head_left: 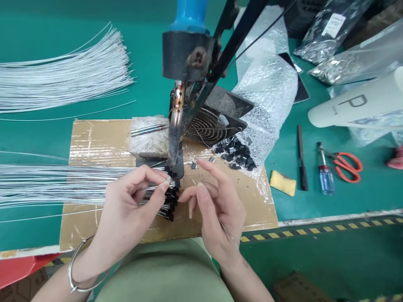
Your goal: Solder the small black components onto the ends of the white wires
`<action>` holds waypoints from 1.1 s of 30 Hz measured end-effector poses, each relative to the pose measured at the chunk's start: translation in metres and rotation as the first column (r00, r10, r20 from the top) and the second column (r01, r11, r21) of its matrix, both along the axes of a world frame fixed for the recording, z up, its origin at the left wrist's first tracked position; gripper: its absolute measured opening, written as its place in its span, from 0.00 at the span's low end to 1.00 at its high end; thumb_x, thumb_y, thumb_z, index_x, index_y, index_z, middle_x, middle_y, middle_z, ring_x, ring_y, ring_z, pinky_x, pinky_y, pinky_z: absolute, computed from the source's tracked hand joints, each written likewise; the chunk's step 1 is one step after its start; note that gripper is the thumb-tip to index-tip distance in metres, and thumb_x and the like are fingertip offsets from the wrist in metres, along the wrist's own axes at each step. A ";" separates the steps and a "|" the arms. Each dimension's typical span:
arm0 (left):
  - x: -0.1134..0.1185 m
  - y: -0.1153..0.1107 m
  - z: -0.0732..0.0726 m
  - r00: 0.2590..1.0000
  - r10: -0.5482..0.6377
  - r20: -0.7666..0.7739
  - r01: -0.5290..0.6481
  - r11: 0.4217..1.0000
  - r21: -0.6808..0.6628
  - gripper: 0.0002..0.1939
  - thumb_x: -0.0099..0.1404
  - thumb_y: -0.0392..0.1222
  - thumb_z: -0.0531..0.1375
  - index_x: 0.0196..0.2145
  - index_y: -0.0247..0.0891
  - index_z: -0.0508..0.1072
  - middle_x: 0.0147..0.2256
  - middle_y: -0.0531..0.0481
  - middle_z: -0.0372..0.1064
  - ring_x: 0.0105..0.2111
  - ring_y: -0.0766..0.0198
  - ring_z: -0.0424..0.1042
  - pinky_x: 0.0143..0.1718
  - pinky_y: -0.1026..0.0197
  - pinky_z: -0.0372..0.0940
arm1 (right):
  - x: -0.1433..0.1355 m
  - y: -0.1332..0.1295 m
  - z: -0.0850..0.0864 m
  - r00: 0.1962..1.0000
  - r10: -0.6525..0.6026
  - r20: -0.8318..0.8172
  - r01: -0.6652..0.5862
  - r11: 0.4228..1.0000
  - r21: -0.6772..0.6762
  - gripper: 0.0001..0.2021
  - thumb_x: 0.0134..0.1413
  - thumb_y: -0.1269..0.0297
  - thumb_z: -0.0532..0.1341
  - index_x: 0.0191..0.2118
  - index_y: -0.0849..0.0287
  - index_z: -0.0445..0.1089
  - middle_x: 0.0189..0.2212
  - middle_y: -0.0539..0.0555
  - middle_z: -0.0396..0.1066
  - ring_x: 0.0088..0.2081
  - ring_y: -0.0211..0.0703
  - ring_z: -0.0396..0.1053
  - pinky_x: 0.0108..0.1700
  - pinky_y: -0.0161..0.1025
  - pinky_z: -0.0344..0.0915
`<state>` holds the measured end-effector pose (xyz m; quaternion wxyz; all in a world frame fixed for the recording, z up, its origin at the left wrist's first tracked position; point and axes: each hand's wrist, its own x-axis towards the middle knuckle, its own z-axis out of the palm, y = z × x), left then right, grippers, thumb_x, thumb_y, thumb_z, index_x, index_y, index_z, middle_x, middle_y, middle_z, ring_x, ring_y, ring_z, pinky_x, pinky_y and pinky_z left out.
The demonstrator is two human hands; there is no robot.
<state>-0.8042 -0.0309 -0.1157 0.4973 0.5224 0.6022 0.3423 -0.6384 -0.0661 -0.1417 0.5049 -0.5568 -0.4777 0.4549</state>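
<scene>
Left hand: the left hand (132, 201) pinches a thin white wire (63, 184) between thumb and forefinger, just below the soldering iron tip (174, 142).
Wire end: it meets a row of small black components (170, 201) lying on the cardboard sheet (94, 142), between the two hands.
Right hand: the right hand (217, 209) hovers just right of that row, fingers loosely spread; whether it holds anything cannot be told.
Spare parts: a heap of black components (236, 153) lies beyond the right hand, on bubble wrap (267, 92).
Far right: a screwdriver (325, 174) and scissors (346, 165) lie well apart.
</scene>
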 end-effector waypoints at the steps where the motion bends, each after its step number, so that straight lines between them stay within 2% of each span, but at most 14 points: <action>1: 0.000 0.001 0.000 1.000 0.009 -0.001 -0.009 1.000 0.000 0.06 0.68 0.39 0.66 0.31 0.41 0.78 0.37 0.53 0.81 0.29 0.69 0.73 0.26 0.67 0.61 | 0.000 0.000 0.001 1.000 0.007 0.013 -0.007 1.000 -0.015 0.19 0.75 0.67 0.57 0.65 0.44 0.65 0.29 0.45 0.78 0.24 0.35 0.67 0.28 0.34 0.66; 4: 0.000 0.005 0.002 1.000 0.027 -0.001 -0.027 1.000 0.010 0.06 0.66 0.40 0.67 0.30 0.40 0.78 0.37 0.52 0.81 0.30 0.69 0.73 0.29 0.68 0.64 | 0.003 0.002 0.002 0.995 0.014 0.100 -0.010 0.999 -0.038 0.04 0.73 0.67 0.59 0.46 0.50 0.70 0.28 0.44 0.73 0.26 0.35 0.67 0.30 0.34 0.65; 6: 0.000 0.006 0.003 1.000 0.030 -0.008 -0.030 0.999 0.018 0.06 0.66 0.40 0.67 0.31 0.39 0.78 0.37 0.51 0.81 0.29 0.69 0.73 0.29 0.68 0.65 | 0.005 0.005 0.003 0.990 0.013 0.142 -0.013 1.000 0.000 0.09 0.72 0.68 0.59 0.36 0.53 0.66 0.29 0.46 0.68 0.30 0.35 0.67 0.32 0.35 0.65; 7: -0.001 0.007 0.003 1.000 0.029 -0.011 -0.029 0.999 0.020 0.06 0.66 0.39 0.67 0.31 0.39 0.78 0.37 0.51 0.81 0.29 0.69 0.72 0.29 0.68 0.65 | 0.005 0.007 0.003 0.990 0.013 0.141 -0.017 0.999 0.030 0.10 0.72 0.69 0.59 0.34 0.54 0.66 0.31 0.47 0.68 0.33 0.36 0.68 0.36 0.36 0.66; 9: -0.002 0.008 0.003 0.999 0.029 -0.018 -0.029 0.999 0.024 0.05 0.66 0.39 0.67 0.31 0.39 0.78 0.37 0.51 0.80 0.28 0.68 0.72 0.27 0.67 0.63 | 0.004 0.012 0.004 0.996 0.023 0.090 -0.030 0.996 0.078 0.10 0.70 0.71 0.60 0.34 0.54 0.67 0.38 0.50 0.72 0.41 0.40 0.72 0.46 0.40 0.70; 11: -0.003 0.008 0.003 0.999 0.028 -0.026 -0.027 0.999 0.030 0.06 0.67 0.40 0.67 0.31 0.39 0.78 0.36 0.50 0.80 0.28 0.68 0.71 0.25 0.67 0.60 | 0.002 0.016 0.006 0.999 0.032 0.017 -0.033 0.996 0.086 0.09 0.68 0.72 0.62 0.34 0.55 0.68 0.47 0.54 0.75 0.51 0.44 0.75 0.57 0.46 0.70; 13: -0.003 0.010 0.002 0.999 0.032 -0.034 -0.031 0.999 0.042 0.06 0.67 0.40 0.67 0.31 0.40 0.78 0.35 0.51 0.79 0.28 0.68 0.70 0.24 0.66 0.59 | -0.001 0.018 0.008 0.998 0.037 -0.047 -0.034 0.997 0.065 0.10 0.67 0.73 0.63 0.33 0.54 0.68 0.50 0.54 0.78 0.55 0.46 0.76 0.61 0.48 0.69; 21: -0.002 0.017 0.004 0.998 0.063 -0.013 -0.062 0.997 0.054 0.04 0.67 0.38 0.68 0.32 0.43 0.79 0.36 0.55 0.79 0.29 0.70 0.69 0.24 0.66 0.55 | -0.006 0.023 0.013 0.992 -0.004 -0.126 0.007 1.000 0.021 0.11 0.62 0.76 0.66 0.31 0.53 0.70 0.47 0.51 0.83 0.53 0.41 0.80 0.60 0.41 0.72; 33: -0.003 0.019 0.013 0.995 0.083 -0.056 -0.079 0.995 0.067 0.04 0.66 0.39 0.69 0.32 0.42 0.79 0.35 0.54 0.78 0.27 0.68 0.68 0.24 0.64 0.56 | -0.007 0.029 0.015 0.992 -0.019 -0.127 0.023 0.999 0.034 0.12 0.60 0.75 0.67 0.30 0.53 0.69 0.46 0.54 0.85 0.51 0.47 0.82 0.58 0.46 0.77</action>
